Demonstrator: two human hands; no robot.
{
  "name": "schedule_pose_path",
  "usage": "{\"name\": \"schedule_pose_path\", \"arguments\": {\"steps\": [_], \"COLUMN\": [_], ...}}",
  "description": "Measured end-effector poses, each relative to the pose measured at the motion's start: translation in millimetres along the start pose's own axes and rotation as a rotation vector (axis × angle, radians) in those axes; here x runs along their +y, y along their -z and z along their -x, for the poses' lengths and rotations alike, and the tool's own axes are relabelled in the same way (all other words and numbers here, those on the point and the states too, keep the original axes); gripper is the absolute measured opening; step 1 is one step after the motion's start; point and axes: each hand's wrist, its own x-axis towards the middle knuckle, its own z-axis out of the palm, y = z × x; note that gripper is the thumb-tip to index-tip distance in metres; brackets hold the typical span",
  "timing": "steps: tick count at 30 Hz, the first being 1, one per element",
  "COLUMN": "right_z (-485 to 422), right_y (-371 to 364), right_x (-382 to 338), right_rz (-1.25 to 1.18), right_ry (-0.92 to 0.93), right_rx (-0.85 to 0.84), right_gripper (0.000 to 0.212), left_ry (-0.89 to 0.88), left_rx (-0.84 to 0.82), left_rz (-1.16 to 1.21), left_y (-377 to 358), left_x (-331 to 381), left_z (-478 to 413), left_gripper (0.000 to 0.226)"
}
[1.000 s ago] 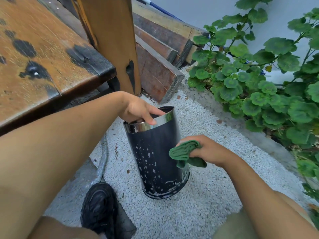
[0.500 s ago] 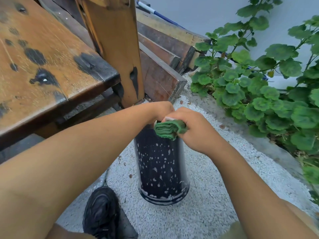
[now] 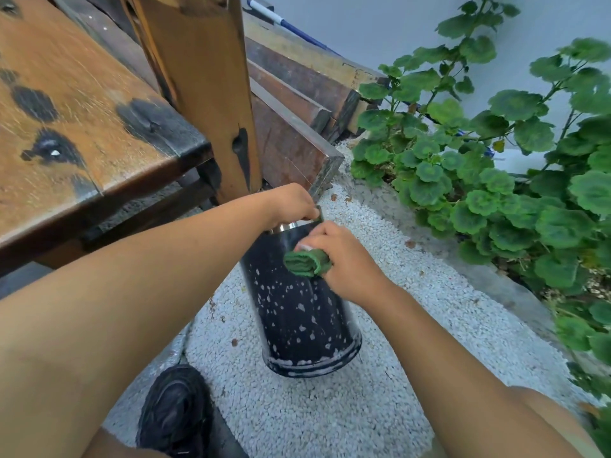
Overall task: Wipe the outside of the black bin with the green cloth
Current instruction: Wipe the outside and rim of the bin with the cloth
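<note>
The black bin [image 3: 297,319] stands on white gravel, tilted slightly away from me, with a chrome band at its rim and pale splashes down its side and along its base. My left hand [image 3: 291,204] grips the rim at the top. My right hand [image 3: 344,259] holds the folded green cloth [image 3: 305,262] pressed against the upper part of the bin's outer wall, just below the chrome band.
A worn wooden table [image 3: 82,127] and its post [image 3: 205,94] stand at the left, right behind the bin. Stacked timber [image 3: 297,127] lies beyond. Green leafy plants [image 3: 496,176] fill the right. My black shoe [image 3: 175,411] is near the bin's base.
My right hand brought the cloth up from the bin's lower right side to the rim, then slid it slightly down the wall. My left hand stayed on the rim.
</note>
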Motion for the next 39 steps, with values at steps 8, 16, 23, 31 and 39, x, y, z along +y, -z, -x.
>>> {"name": "schedule_pose_path", "arguments": {"steps": [8,16,23,31,39], "right_z": [64.7,92.6,90.1,29.2,-18.3], "right_y": [-32.0,-26.6,10.0,54.4,26.7], "right_x": [21.3,43.6,54.9,10.9,-21.0], "right_rz": [0.045,0.033,-0.154,-0.093,0.431], "right_ry": [0.004,-0.062,-0.138,-0.012,0.132], "right_rx": [-0.121,-0.193,-0.174,0.038,0.087], "right_gripper": [0.048,0.044,0.041,0.039,0.048], "left_ry": [0.082,-0.042,-0.078,0.072,-0.033], "left_rx": [0.025,0.087,-0.106,-0.099,-0.063], "left_rz": [0.005,0.059,0.150,0.038,0.354], "left_y": [12.8,-3.1,-2.5,2.6,2.5], "left_x": [-10.9,2.0,-16.0,-24.8,-25.6], "left_z": [-4.6,-7.9,-9.8,-14.8,-9.0], "left_gripper": [0.013,0.042,0.019,0.085,0.018]}}
